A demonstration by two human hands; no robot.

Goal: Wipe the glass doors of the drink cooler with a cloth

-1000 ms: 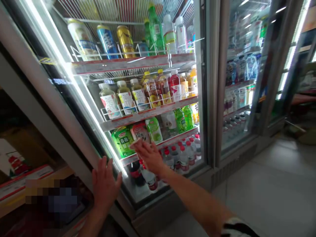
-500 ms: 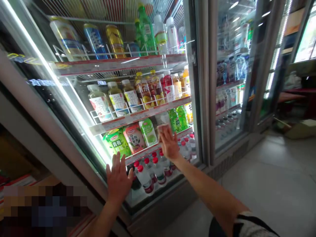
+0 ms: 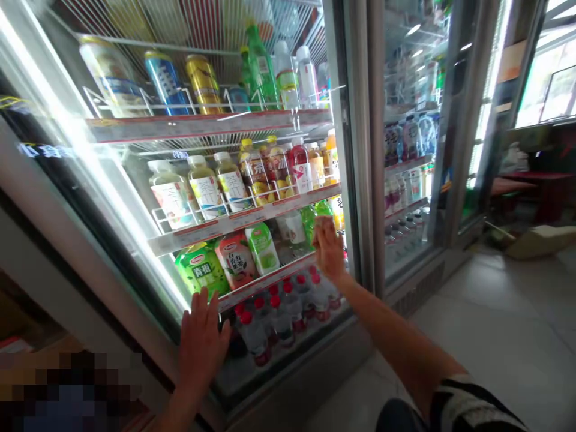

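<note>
I stand in front of a drinks fridge with a glass door (image 3: 351,150). My left hand (image 3: 202,342) lies flat on the lower left of the glass, fingers spread and pointing up, over the bottom shelf of red-capped water bottles (image 3: 288,312). My right hand (image 3: 328,249) is pressed flat on the glass further right, near the door's right frame, in front of green bottles (image 3: 315,219). Its fingers are stretched upward. Whether anything lies under its palm does not show. Green and red juice bottles (image 3: 220,267) stand between the two hands behind the glass.
Shelves above hold tea bottles (image 3: 202,186) and tall cans (image 3: 202,75). A second glass-door fridge (image 3: 409,150) stands to the right. Grey tiled floor (image 3: 495,336) runs to the right, with a red table (image 3: 540,186) and a cardboard sheet (image 3: 535,240) beyond.
My right hand has slid along the glass from the lower middle rightward and upward to the door's right frame. My left hand shifted slightly right on the glass. The view has panned right.
</note>
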